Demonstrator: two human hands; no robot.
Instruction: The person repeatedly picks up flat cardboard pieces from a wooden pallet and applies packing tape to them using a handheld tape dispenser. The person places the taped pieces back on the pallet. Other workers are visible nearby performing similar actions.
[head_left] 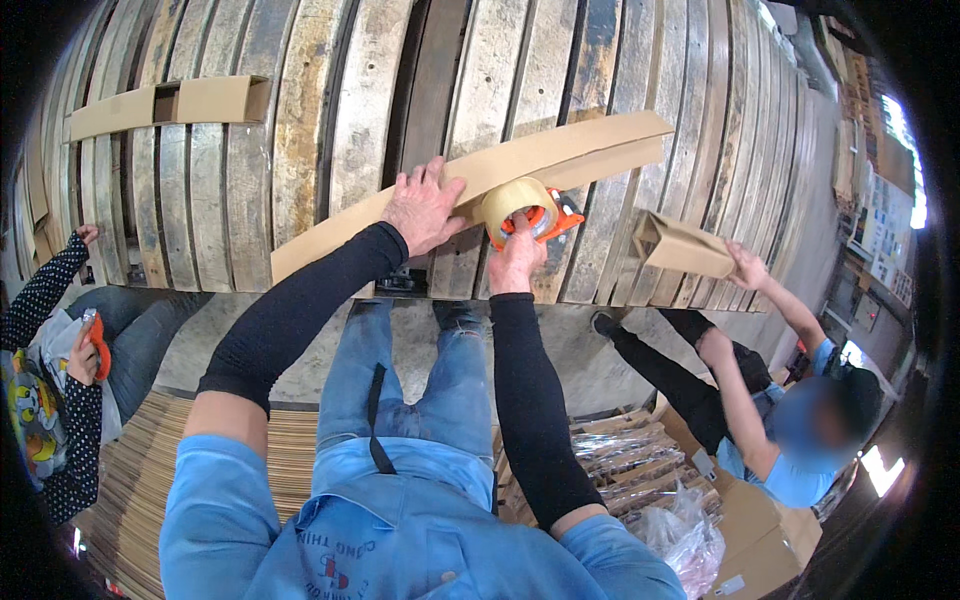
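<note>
A long folded strip of brown cardboard (pixel 590 140) lies slantwise across the wooden slats in front of me. My left hand (pixel 425 212) rests on its middle, fingers spread over the board and pressing it. Just to the right, my right hand (pixel 517 262) is closed on an orange tape dispenser (pixel 566 218), with a finger at the core of the roll. Its wide roll of tan tape (pixel 493 212) sits against the strip's near edge. Where the tape meets the cardboard cannot be made out.
Wooden pallets (pixel 340 130) form the work surface. A folded cardboard piece (pixel 215 100) lies far left. At right, a co-worker's hand (pixel 745 265) holds a short cardboard piece (pixel 685 247); at left, another person holds an orange dispenser (pixel 98 345). Stacked cardboard (pixel 180 480) stands behind me.
</note>
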